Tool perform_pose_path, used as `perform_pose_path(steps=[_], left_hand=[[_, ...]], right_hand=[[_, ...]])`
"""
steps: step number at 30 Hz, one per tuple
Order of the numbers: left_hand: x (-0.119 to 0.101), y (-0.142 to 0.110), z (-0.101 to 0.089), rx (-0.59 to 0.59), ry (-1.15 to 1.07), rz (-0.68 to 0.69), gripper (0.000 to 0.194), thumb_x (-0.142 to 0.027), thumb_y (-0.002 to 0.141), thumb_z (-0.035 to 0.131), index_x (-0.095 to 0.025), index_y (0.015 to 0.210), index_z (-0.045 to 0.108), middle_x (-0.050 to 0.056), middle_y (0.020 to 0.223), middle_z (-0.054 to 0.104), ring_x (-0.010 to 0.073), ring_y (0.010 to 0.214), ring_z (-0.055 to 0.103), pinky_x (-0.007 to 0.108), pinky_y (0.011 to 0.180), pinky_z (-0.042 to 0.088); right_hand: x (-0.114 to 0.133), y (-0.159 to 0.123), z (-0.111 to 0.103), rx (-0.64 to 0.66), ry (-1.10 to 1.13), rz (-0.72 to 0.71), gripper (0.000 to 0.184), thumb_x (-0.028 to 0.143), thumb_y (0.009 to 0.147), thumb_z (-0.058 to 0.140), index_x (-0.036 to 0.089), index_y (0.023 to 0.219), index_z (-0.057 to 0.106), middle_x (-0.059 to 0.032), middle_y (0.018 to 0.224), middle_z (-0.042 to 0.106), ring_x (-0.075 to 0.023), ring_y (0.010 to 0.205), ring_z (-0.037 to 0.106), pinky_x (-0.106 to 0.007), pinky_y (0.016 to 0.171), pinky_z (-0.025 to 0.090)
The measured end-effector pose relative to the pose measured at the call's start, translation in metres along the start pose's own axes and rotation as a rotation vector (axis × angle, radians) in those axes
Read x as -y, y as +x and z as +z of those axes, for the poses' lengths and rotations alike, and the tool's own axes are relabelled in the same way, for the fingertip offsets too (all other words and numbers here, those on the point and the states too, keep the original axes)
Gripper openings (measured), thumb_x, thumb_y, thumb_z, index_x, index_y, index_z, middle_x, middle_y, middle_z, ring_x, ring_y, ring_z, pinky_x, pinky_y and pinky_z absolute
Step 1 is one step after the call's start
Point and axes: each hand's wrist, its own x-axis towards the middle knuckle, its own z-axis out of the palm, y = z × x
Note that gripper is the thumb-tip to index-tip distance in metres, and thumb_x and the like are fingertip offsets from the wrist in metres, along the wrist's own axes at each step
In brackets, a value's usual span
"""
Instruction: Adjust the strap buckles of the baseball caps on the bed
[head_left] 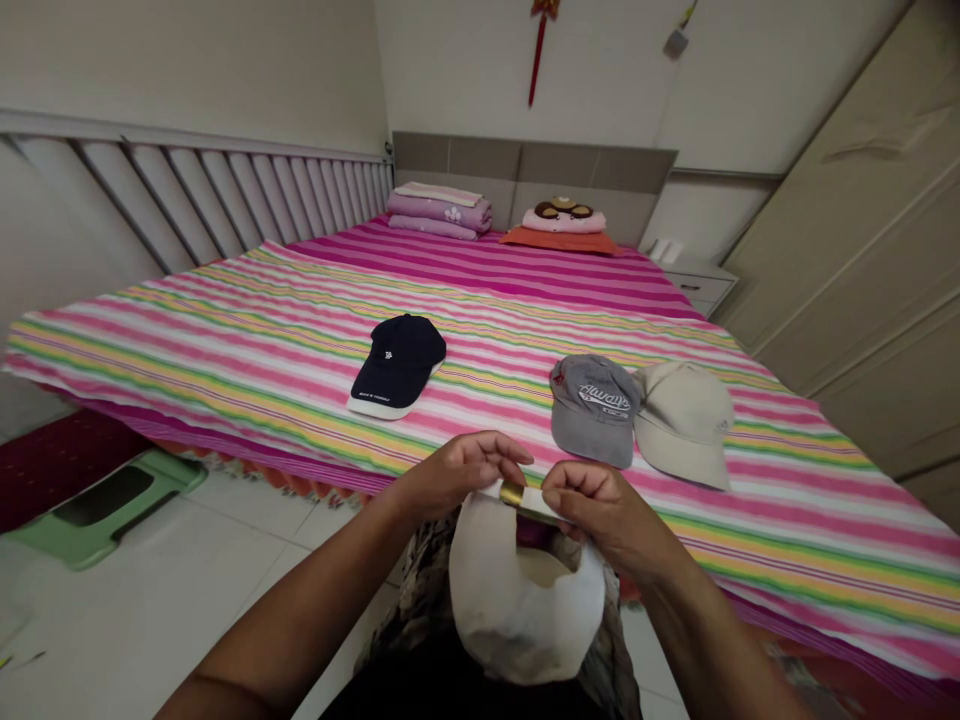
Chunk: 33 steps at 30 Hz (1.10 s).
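I hold a white cap point(517, 590) in front of me, its back facing up. My left hand point(461, 470) pinches the cap's rear strap on the left, next to a gold buckle point(513, 494). From the right, my right hand point(600, 510) pinches the same strap. Both hands are closed on the cap above the near edge of the bed point(225, 330). On the striped sheet lie a navy cap point(397, 365), a grey cap point(594, 408) and a beige cap point(686, 420).
Folded purple bedding point(439, 212) and an orange pillow with a plush toy point(561, 228) lie at the headboard. A green plastic stool point(105, 505) stands on the tiled floor at left. At right are a nightstand point(701, 280) and wardrobe doors point(862, 240).
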Motion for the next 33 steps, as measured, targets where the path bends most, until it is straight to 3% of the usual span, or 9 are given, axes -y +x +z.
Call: perform_pose_path(steps=[3, 9, 13, 17, 23, 33], left_hand=[[-0.002, 0.002, -0.005, -0.045, 0.006, -0.115, 0.048, -0.053, 0.070, 0.056, -0.013, 0.095, 0.064, 0.007, 0.081, 0.062, 0.0144, 0.070, 0.057, 0.023, 0.060, 0.043], [-0.007, 0.004, -0.007, -0.020, 0.044, -0.325, 0.029, -0.039, 0.061, 0.069, -0.011, 0.068, 0.064, -0.001, 0.054, 0.054, 0.0067, 0.046, 0.044, 0.019, 0.048, 0.034], [-0.007, 0.004, -0.006, -0.027, 0.008, -0.324, 0.027, -0.035, 0.057, 0.072, -0.011, 0.065, 0.062, -0.002, 0.054, 0.053, 0.0059, 0.048, 0.042, 0.018, 0.048, 0.032], [-0.010, 0.005, -0.002, -0.018, 0.036, -0.341, 0.027, -0.034, 0.057, 0.071, -0.011, 0.065, 0.061, -0.002, 0.055, 0.051, 0.0055, 0.048, 0.040, 0.018, 0.048, 0.030], [-0.013, 0.008, 0.005, -0.015, 0.082, -0.351, 0.023, -0.031, 0.056, 0.070, -0.011, 0.064, 0.061, -0.002, 0.055, 0.051, 0.0052, 0.049, 0.038, 0.018, 0.046, 0.028], [-0.011, 0.009, 0.006, -0.024, 0.093, -0.284, 0.015, -0.026, 0.061, 0.064, -0.011, 0.061, 0.060, -0.005, 0.051, 0.046, 0.0038, 0.045, 0.034, 0.018, 0.044, 0.025]], right_hand=[[-0.002, 0.002, -0.002, 0.006, 0.017, 0.000, 0.025, 0.036, 0.067, 0.065, 0.014, 0.060, 0.055, 0.0061, 0.045, 0.047, -0.0039, 0.038, 0.035, -0.018, 0.040, 0.023], [-0.004, 0.005, -0.007, 0.056, 0.052, 0.039, 0.027, 0.038, 0.068, 0.066, 0.014, 0.060, 0.055, 0.0055, 0.046, 0.048, -0.0038, 0.038, 0.036, -0.018, 0.040, 0.026], [-0.006, 0.006, -0.013, 0.169, 0.103, 0.082, 0.038, 0.049, 0.075, 0.055, 0.012, 0.068, 0.060, 0.0001, 0.054, 0.056, -0.0055, 0.040, 0.042, -0.018, 0.040, 0.030], [-0.006, 0.007, -0.018, 0.211, 0.104, 0.138, 0.044, 0.055, 0.070, 0.057, 0.011, 0.066, 0.061, -0.0002, 0.048, 0.055, -0.0065, 0.038, 0.044, -0.019, 0.040, 0.033], [-0.004, 0.008, -0.015, 0.084, 0.074, 0.195, 0.029, 0.037, 0.061, 0.071, 0.014, 0.058, 0.054, 0.0068, 0.038, 0.046, -0.0034, 0.033, 0.036, -0.015, 0.035, 0.026], [-0.006, 0.008, -0.014, 0.037, 0.036, 0.143, 0.029, 0.038, 0.063, 0.069, 0.014, 0.058, 0.053, 0.0076, 0.042, 0.043, -0.0026, 0.036, 0.036, -0.016, 0.038, 0.027]])
